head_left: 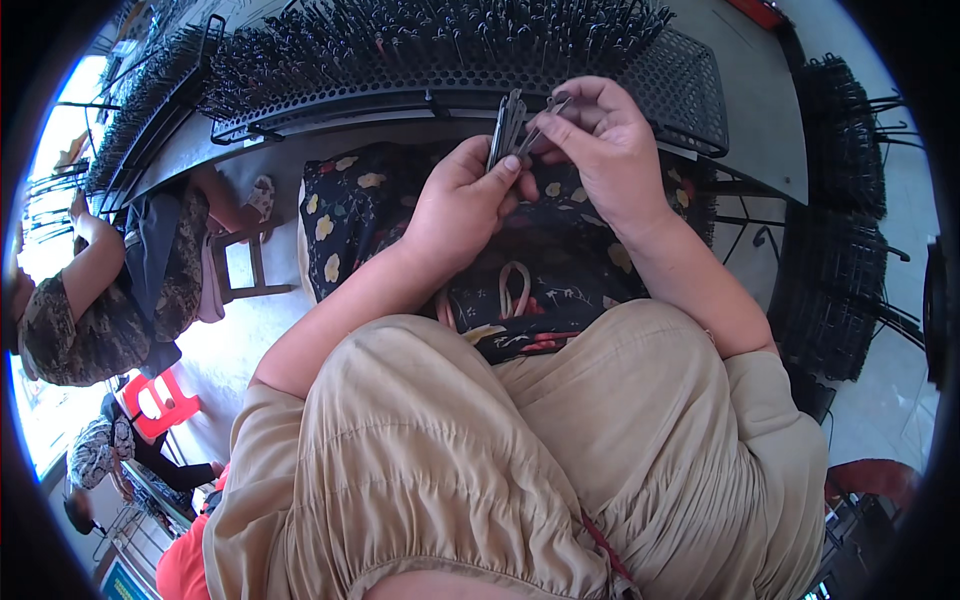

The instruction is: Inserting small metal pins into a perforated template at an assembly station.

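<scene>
My left hand [467, 198] is closed around a small bundle of thin, dark metal pieces [507, 122] that stand upright out of the fist. My right hand [612, 150] is just to the right, with thumb and fingers pinching a thin metal piece [541, 127]. Its lower end reaches down to my left fingertips and the bundle. The exact kind of these pieces is too small to tell. Both hands are above my lap, which a dark flowered cloth [345, 205] covers, in front of the table edge.
A black perforated metal tray [690, 95] on the table [755, 130] holds many upright dark wire hooks [440, 45]. More dark wire pieces are stacked at the right [845, 140]. Another person [80, 320] sits at the left, near a wooden stool [255, 265] and a red stool [165, 405].
</scene>
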Demonstrator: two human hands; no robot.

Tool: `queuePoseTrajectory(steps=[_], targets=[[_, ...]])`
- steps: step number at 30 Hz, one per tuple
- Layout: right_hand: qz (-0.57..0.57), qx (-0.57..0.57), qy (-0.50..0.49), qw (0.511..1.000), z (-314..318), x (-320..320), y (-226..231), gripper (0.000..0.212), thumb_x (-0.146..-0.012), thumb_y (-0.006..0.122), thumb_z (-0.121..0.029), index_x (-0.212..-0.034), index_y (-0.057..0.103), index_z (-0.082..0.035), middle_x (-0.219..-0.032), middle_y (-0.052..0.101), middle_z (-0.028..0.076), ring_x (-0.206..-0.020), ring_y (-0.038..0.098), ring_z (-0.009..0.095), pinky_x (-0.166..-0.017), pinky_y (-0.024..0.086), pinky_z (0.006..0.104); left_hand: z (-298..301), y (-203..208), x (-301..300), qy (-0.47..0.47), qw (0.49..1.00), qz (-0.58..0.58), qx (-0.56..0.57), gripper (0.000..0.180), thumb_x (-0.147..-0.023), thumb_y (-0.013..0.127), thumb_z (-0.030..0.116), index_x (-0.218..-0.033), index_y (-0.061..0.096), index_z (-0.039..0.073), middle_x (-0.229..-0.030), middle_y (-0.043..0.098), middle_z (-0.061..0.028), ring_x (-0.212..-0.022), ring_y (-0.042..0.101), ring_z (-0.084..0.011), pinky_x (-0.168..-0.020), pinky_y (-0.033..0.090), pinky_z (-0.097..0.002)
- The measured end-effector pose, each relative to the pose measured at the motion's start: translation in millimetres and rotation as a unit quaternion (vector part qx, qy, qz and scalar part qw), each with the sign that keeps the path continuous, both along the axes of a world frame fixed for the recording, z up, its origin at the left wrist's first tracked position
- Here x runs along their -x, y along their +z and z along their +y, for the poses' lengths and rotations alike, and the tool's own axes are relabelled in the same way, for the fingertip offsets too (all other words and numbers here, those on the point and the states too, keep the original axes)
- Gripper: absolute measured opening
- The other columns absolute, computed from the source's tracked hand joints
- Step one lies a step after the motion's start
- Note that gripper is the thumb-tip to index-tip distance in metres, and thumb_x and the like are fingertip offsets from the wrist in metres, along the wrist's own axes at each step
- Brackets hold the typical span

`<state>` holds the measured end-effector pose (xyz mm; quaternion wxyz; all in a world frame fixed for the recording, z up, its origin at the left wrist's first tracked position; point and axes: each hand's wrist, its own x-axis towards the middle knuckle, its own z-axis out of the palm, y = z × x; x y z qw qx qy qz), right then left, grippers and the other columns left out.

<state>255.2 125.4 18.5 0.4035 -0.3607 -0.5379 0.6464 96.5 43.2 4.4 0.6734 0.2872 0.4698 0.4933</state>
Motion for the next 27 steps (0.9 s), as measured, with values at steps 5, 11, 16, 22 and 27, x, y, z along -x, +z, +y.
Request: queuePoseTrajectory(steps=[5,11,16,22,27], targets=[[-0.009,-0.024,0.003,1.0,-2,3,0,0.028,-0.089,0.067,-0.003,-0.115,0.056,0.0,-0.091,0.069,0.008,-0.079,0.066,0.012,-0.069,0.054,0.0237,-1,6,-7,0.03,0.999,0.043,-0.001,0.013,-0.1,0.051,0.01,-0.111,0.057,0.005,-0.087,0.067,-0.0042,-0.068,0.056,-0.0067,-0.053,0.043,-0.0196],[-0.004,-0.022,0.01,1.0,-1,4,-5,0.031,-0.089,0.066,-0.003,-0.118,0.057,0.001,-0.087,0.068,0.007,-0.079,0.066,0.011,-0.068,0.055,0.0235,-3,8,-8,0.05,0.998,0.018,0.022,0.013,-0.101,0.051,0.01,-0.109,0.057,0.004,-0.09,0.067,-0.006,-0.072,0.061,-0.0093,-0.058,0.049,-0.0225],[-0.008,-0.013,-0.012,1.0,-1,1,-6,0.025,-0.091,0.064,-0.003,-0.115,0.059,0.001,-0.091,0.071,0.01,-0.08,0.067,0.012,-0.066,0.054,0.0225,-1,6,-9,0.054,0.997,0.043,0.04,0.012,-0.101,0.05,0.01,-0.107,0.057,0.002,-0.089,0.068,-0.0069,-0.068,0.059,-0.0087,-0.057,0.049,-0.0228],[0.029,-0.168,-0.176,0.97,38,-31,7,0.019,-0.094,0.062,-0.003,-0.113,0.059,0.003,-0.097,0.07,0.015,-0.085,0.07,0.019,-0.071,0.056,0.0248,-4,1,-3,0.058,0.994,0.092,0.031,0.013,-0.1,0.051,0.01,-0.104,0.057,0.0,-0.081,0.068,-0.007,-0.053,0.046,-0.0043,-0.05,0.04,-0.0205],[-0.035,-0.401,-0.19,0.896,60,-38,5,0.02,-0.094,0.06,0.003,-0.113,0.061,0.004,-0.098,0.071,0.014,-0.087,0.07,0.016,-0.076,0.056,0.0243,-3,-3,-8,0.049,0.995,0.077,0.037,0.012,-0.1,0.052,0.01,-0.101,0.059,0.0,-0.079,0.068,-0.0056,-0.052,0.044,-0.0032,-0.049,0.037,-0.0198]])
